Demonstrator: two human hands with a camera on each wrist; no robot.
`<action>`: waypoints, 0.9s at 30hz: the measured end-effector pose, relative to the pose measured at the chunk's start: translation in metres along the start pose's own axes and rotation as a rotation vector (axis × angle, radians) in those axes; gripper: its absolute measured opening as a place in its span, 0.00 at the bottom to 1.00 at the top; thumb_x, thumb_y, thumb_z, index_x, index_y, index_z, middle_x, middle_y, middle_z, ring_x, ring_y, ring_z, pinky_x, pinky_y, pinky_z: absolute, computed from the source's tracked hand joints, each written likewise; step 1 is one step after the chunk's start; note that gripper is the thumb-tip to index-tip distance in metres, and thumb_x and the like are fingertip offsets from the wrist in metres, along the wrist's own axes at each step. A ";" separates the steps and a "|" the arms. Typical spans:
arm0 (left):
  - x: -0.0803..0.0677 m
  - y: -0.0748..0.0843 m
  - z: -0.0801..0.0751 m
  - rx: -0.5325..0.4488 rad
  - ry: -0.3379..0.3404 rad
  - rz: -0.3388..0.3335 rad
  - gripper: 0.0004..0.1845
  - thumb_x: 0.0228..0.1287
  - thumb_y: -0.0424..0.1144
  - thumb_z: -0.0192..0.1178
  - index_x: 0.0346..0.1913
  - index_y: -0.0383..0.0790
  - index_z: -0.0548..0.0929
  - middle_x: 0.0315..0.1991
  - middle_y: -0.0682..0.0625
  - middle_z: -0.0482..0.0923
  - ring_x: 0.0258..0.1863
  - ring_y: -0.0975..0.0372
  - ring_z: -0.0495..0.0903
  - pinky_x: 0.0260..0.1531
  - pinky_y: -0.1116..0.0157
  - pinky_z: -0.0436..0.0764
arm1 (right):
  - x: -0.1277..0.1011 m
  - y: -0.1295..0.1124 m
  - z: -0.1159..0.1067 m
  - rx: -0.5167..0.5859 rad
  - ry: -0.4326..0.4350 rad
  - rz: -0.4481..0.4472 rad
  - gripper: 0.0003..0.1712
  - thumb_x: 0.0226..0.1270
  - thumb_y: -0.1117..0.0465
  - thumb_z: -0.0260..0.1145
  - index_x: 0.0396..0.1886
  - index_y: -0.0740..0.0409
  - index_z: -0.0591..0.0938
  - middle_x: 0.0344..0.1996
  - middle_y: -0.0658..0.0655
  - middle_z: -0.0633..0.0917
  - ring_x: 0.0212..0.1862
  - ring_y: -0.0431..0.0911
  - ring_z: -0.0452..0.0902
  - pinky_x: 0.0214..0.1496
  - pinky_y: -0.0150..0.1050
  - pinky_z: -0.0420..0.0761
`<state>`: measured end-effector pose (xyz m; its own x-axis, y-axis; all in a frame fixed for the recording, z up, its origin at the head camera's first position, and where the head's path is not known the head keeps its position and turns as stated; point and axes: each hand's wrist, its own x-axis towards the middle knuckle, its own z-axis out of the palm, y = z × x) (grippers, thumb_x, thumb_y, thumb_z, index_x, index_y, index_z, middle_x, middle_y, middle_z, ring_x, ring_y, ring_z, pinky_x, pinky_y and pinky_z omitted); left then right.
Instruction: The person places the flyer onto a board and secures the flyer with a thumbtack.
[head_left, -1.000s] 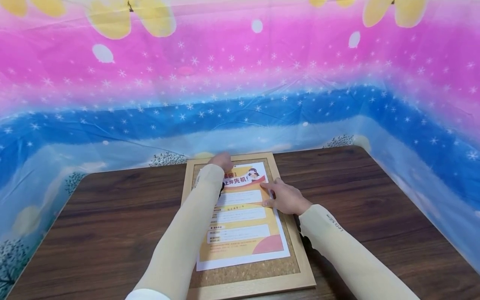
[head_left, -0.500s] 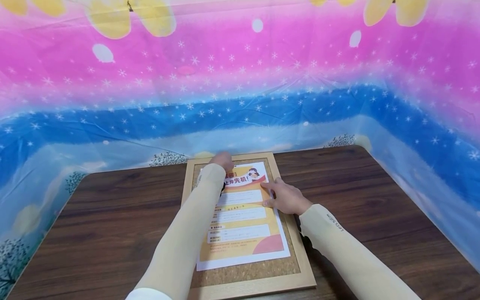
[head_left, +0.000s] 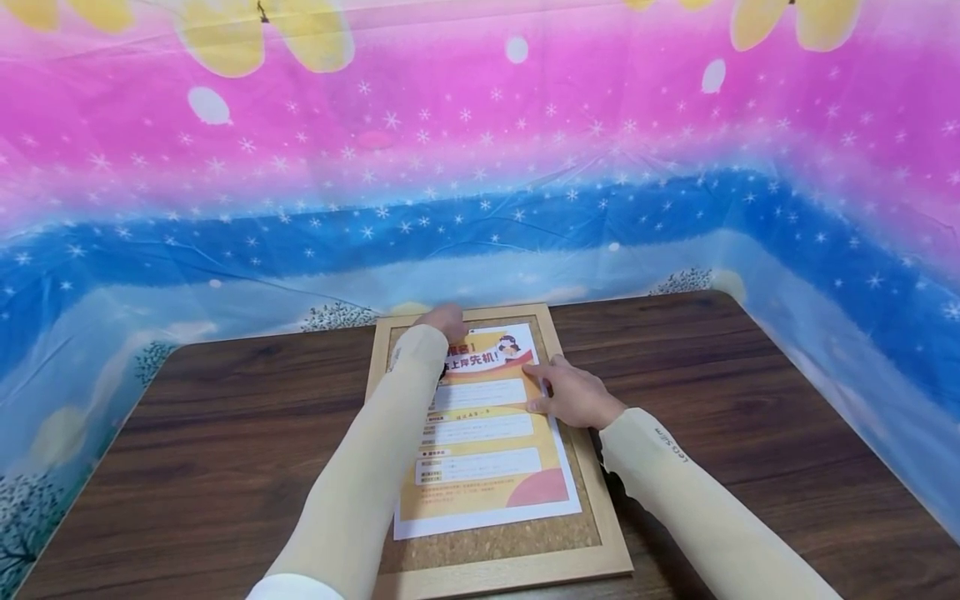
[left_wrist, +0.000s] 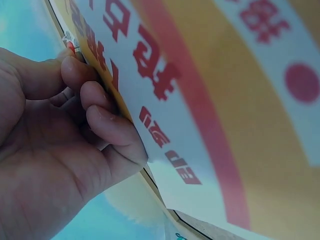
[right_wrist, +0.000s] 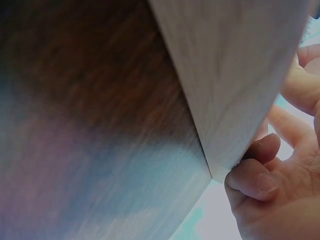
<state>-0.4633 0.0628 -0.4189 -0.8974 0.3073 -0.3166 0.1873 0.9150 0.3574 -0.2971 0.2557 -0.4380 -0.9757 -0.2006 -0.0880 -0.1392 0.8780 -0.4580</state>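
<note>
A poster (head_left: 480,467) with yellow, red and white print lies on a wood-framed cork board (head_left: 517,542). My left hand (head_left: 444,321) is at the board's top edge, over the poster's upper left part. In the left wrist view, its thumb and curled fingers pinch a small red pin-like piece (left_wrist: 71,46), mostly hidden, with something whitish beside it. My right hand (head_left: 573,396) rests at the board's right side, thumb and index finger extended onto the poster's right edge. In the right wrist view, its lower fingers (right_wrist: 252,177) bend beside the wooden frame (right_wrist: 235,75).
The board lies on a dark brown wooden table (head_left: 225,433) with rounded far corners. Behind and around it hangs a pink and blue cloth (head_left: 480,183) printed with snowflakes, close to the table's edges. Both forearms wear pale sleeves (head_left: 367,450).
The left hand shifts very slightly at the top of the board. The right hand, poster and board stay in place.
</note>
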 end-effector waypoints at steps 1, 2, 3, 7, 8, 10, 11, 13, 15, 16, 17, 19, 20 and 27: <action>0.001 0.000 0.000 0.004 0.000 0.004 0.14 0.71 0.41 0.50 0.42 0.34 0.82 0.35 0.43 0.78 0.31 0.55 0.75 0.31 0.61 0.72 | 0.000 0.000 0.000 -0.002 0.000 0.001 0.37 0.61 0.52 0.69 0.69 0.49 0.68 0.36 0.53 0.71 0.28 0.47 0.66 0.31 0.40 0.67; 0.001 -0.001 0.000 0.002 0.001 0.006 0.14 0.71 0.41 0.50 0.42 0.34 0.82 0.35 0.43 0.78 0.30 0.55 0.75 0.31 0.61 0.71 | 0.000 0.000 0.000 -0.004 0.001 0.001 0.37 0.61 0.52 0.69 0.69 0.49 0.68 0.35 0.53 0.71 0.27 0.47 0.65 0.31 0.40 0.66; 0.002 -0.001 0.001 0.003 0.002 0.007 0.14 0.71 0.41 0.51 0.41 0.35 0.82 0.34 0.43 0.78 0.30 0.55 0.74 0.31 0.61 0.71 | 0.000 0.001 0.000 -0.005 0.001 -0.001 0.37 0.61 0.52 0.69 0.69 0.49 0.68 0.35 0.53 0.71 0.27 0.47 0.65 0.31 0.40 0.66; 0.002 -0.002 0.001 0.011 0.007 0.003 0.13 0.70 0.41 0.51 0.40 0.35 0.83 0.33 0.44 0.78 0.30 0.55 0.75 0.31 0.61 0.72 | 0.000 0.001 0.000 -0.011 0.000 -0.005 0.37 0.61 0.52 0.68 0.69 0.49 0.68 0.36 0.53 0.71 0.28 0.47 0.66 0.31 0.40 0.67; 0.002 -0.002 0.001 0.011 0.007 -0.003 0.13 0.70 0.41 0.51 0.40 0.36 0.83 0.33 0.44 0.78 0.30 0.55 0.75 0.31 0.61 0.72 | 0.000 0.000 0.000 -0.012 0.001 -0.006 0.37 0.61 0.52 0.68 0.69 0.49 0.68 0.36 0.53 0.71 0.28 0.47 0.66 0.31 0.40 0.67; 0.000 -0.001 0.001 0.020 0.010 -0.012 0.13 0.70 0.41 0.52 0.40 0.36 0.83 0.33 0.44 0.78 0.30 0.55 0.76 0.32 0.61 0.72 | 0.000 0.000 -0.001 -0.011 0.000 -0.004 0.37 0.61 0.53 0.68 0.69 0.49 0.68 0.36 0.53 0.71 0.28 0.47 0.66 0.31 0.40 0.67; -0.001 0.000 0.001 0.021 0.011 -0.019 0.13 0.70 0.41 0.52 0.40 0.36 0.83 0.33 0.44 0.79 0.31 0.55 0.76 0.32 0.61 0.73 | 0.000 0.000 -0.001 -0.010 0.001 -0.003 0.37 0.61 0.53 0.68 0.69 0.49 0.68 0.36 0.53 0.71 0.28 0.47 0.66 0.31 0.40 0.67; -0.002 0.000 0.000 0.026 0.012 -0.022 0.13 0.70 0.41 0.52 0.40 0.36 0.83 0.33 0.44 0.79 0.31 0.55 0.76 0.32 0.60 0.73 | 0.000 0.000 -0.001 -0.009 0.000 -0.002 0.37 0.61 0.52 0.68 0.69 0.49 0.68 0.36 0.53 0.71 0.28 0.47 0.66 0.31 0.40 0.67; -0.003 0.001 0.000 0.028 0.012 -0.027 0.13 0.70 0.41 0.52 0.41 0.36 0.83 0.33 0.44 0.79 0.31 0.55 0.76 0.32 0.60 0.73 | 0.000 0.001 -0.001 -0.009 -0.001 -0.002 0.37 0.61 0.52 0.68 0.69 0.49 0.68 0.36 0.53 0.71 0.28 0.47 0.65 0.31 0.40 0.67; -0.003 0.001 0.000 0.027 0.013 -0.028 0.13 0.70 0.41 0.52 0.41 0.36 0.83 0.33 0.44 0.79 0.31 0.55 0.76 0.32 0.60 0.73 | 0.000 0.001 -0.001 -0.010 -0.001 -0.002 0.37 0.61 0.52 0.68 0.69 0.49 0.68 0.36 0.53 0.71 0.28 0.47 0.65 0.31 0.40 0.66; -0.004 0.001 0.000 0.026 0.012 -0.028 0.13 0.70 0.41 0.52 0.41 0.36 0.83 0.34 0.44 0.79 0.31 0.55 0.76 0.32 0.60 0.73 | 0.000 0.001 -0.001 -0.011 -0.002 -0.003 0.37 0.61 0.52 0.68 0.69 0.49 0.68 0.36 0.53 0.71 0.28 0.47 0.65 0.31 0.40 0.66; -0.004 0.001 0.000 0.019 0.014 -0.026 0.13 0.70 0.41 0.52 0.42 0.36 0.83 0.34 0.44 0.78 0.31 0.55 0.76 0.32 0.61 0.73 | 0.000 0.001 -0.001 -0.014 -0.002 -0.004 0.37 0.61 0.52 0.68 0.69 0.49 0.67 0.36 0.53 0.71 0.28 0.47 0.65 0.31 0.40 0.66; -0.003 0.001 0.000 0.014 0.014 -0.023 0.13 0.70 0.41 0.52 0.42 0.36 0.83 0.34 0.44 0.78 0.31 0.55 0.76 0.32 0.61 0.73 | 0.000 0.001 -0.001 -0.014 -0.002 -0.003 0.37 0.61 0.52 0.68 0.69 0.49 0.67 0.36 0.53 0.71 0.28 0.47 0.65 0.31 0.40 0.66; -0.002 0.001 0.001 0.001 0.027 0.005 0.12 0.70 0.38 0.51 0.39 0.34 0.83 0.34 0.43 0.78 0.30 0.55 0.74 0.30 0.61 0.71 | 0.000 0.001 -0.001 -0.013 -0.003 -0.001 0.37 0.61 0.52 0.69 0.69 0.49 0.67 0.38 0.54 0.71 0.29 0.47 0.67 0.33 0.40 0.68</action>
<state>-0.4610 0.0635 -0.4189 -0.9068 0.3052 -0.2909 0.1924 0.9135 0.3585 -0.2977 0.2569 -0.4379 -0.9752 -0.2023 -0.0902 -0.1419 0.8834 -0.4467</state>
